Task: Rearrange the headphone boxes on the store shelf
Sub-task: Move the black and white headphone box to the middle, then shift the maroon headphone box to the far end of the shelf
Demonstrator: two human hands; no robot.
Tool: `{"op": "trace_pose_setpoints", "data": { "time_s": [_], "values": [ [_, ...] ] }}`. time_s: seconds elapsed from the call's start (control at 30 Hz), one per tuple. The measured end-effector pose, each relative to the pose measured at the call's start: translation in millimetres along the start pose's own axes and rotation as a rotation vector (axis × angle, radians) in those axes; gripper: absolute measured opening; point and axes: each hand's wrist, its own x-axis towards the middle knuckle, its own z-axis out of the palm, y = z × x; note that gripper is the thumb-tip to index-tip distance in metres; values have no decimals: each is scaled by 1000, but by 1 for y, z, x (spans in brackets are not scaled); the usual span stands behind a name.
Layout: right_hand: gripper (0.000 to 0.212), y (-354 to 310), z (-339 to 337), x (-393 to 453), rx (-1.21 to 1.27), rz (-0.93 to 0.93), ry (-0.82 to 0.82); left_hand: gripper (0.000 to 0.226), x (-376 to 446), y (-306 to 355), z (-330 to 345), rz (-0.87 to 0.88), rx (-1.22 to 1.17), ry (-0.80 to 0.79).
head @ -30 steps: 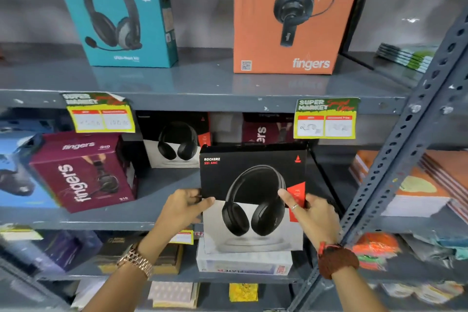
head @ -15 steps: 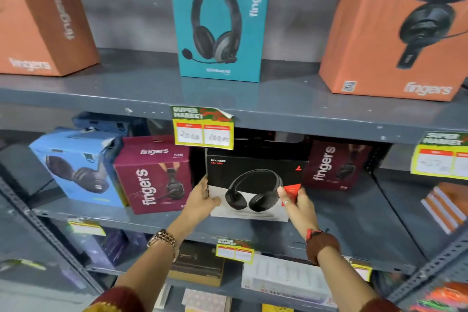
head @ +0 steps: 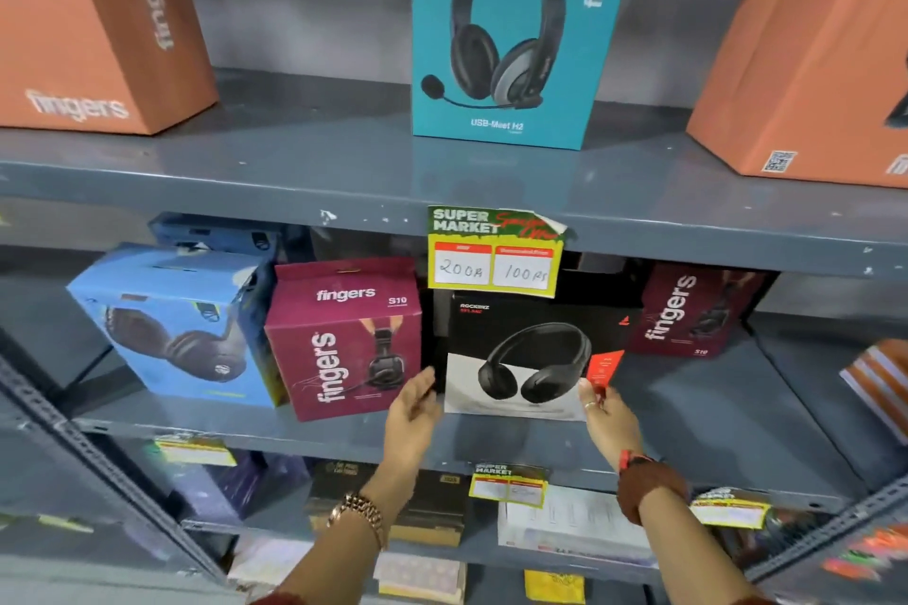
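The black headphone box [head: 535,359] stands upright on the middle shelf [head: 712,413], face forward, between a maroon "fingers" box [head: 344,339] just to its left and a second maroon box [head: 688,310] set further back on its right. The left hand [head: 415,408] reaches up from below with fingers extended and loosely spread, fingertips at the box's lower left edge, not wrapped around it; a gold watch [head: 358,513] sits on that wrist. The right hand [head: 609,418] is raised likewise, thumb and fingers at the lower right corner by the red tab; whether it pinches the box or only touches it is unclear. A blue box [head: 172,324] leans at far left. A price tag [head: 494,253] hangs above, under a teal box [head: 516,30] flanked by orange ones.
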Motion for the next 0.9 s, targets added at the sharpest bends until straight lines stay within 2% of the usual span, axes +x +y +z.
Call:
{"op": "trace_pose_setpoints", "data": {
  "time_s": [0.07, 0.13, 0.17, 0.27, 0.3, 0.43, 0.63, 0.77, 0.9],
  "values": [
    [48, 0, 16, -13, -41, 64, -94, 41, -9, -5, -21, -38, -80, 129],
    [54, -7, 36, -28, -26, 94, -217, 30, -16, -2, -47, -6, -104, 280],
    [52, -14, 48, -35, 20, 78, -271, 28, -18, 1, -62, 51, -101, 357],
    [24, -49, 77, -55, 211, -40, -383, 33, -18, 14, -99, 194, -140, 532],
    [26, -64, 85, -60, 258, -85, -412, 34, -20, 23, -108, 216, -170, 554],
    [56, -119, 107, -73, 338, -257, -425, 35, -21, 58, -127, 285, -149, 495],
    [61, -134, 126, -67, 288, -267, -432, 42, -12, 66, -139, 181, -9, 293],
    [58, -121, 113, -80, 352, -277, -433, 32, -36, 66, -135, 208, -127, 345],
    [57, -84, 79, -110, 380, -368, -513, 25, -80, 41, -111, 200, -238, 457]
  ]
}}
